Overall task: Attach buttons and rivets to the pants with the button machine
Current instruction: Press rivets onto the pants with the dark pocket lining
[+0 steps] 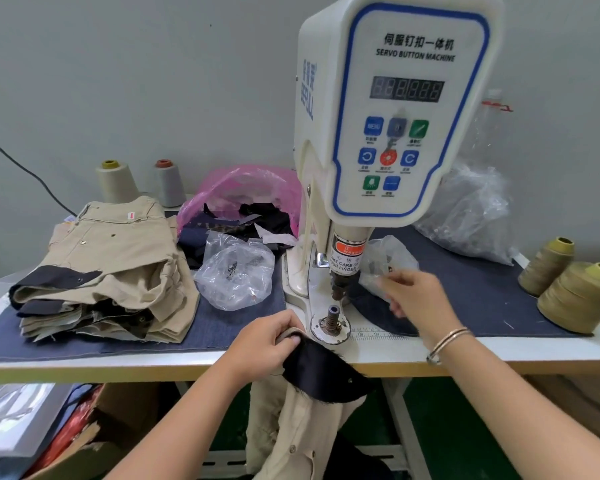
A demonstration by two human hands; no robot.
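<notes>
The white servo button machine (392,109) stands mid-table, its punch above the lower die (332,322). My left hand (267,341) grips the waistband edge of beige pants (302,420) with a dark lining flap (326,372), just left of the die; the pants hang off the table front. My right hand (416,299) reaches right of the punch, fingers curled and pinching at a small clear plastic bag (388,261). Whether it holds a button I cannot tell.
A stack of beige pants (108,265) lies at the left. A clear bag of small parts (236,271), a pink bag with dark scraps (243,202) and thread cones (575,296) sit around the machine. Boxes stand under the table.
</notes>
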